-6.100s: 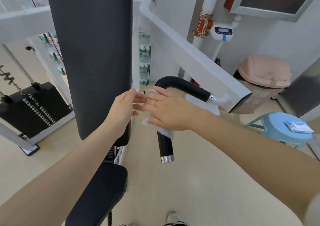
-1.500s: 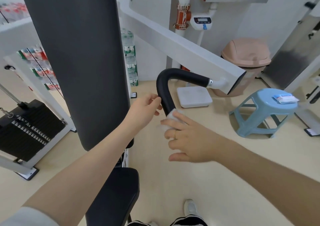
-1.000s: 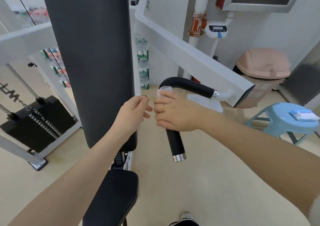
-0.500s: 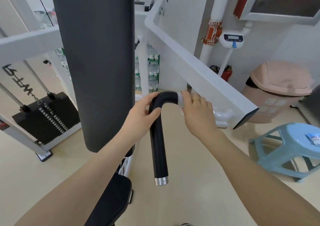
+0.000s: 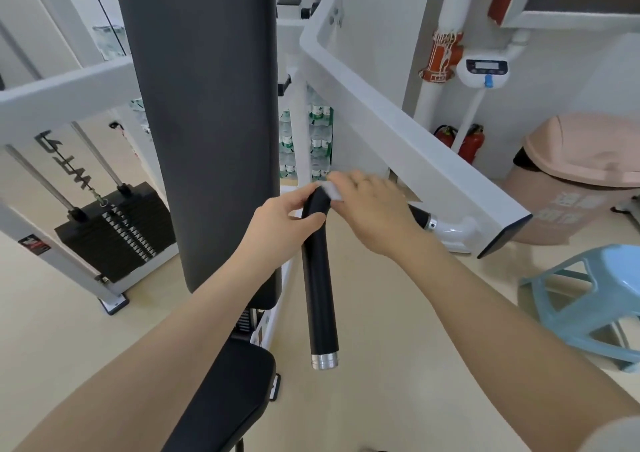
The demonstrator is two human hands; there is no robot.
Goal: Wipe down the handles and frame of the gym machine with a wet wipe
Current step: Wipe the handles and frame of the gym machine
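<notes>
Gym floor (image 5: 398, 365); both hands press wet wipe (image 5: 333, 191) onto handle (image 5: 320, 288).

Handle (image 5: 319, 278): black padded bar, bent at the top, straight part hanging down past the fingers (image 5: 304, 197) to a silver end cap; second leg runs off behind the other hand's fingers to a chrome collar.
Wet wipe (image 5: 330, 190): white, crumpled, pressed on the bend under the fingertips.
Frame (image 5: 398, 132): white sloping beam just beyond the fingers.
</notes>
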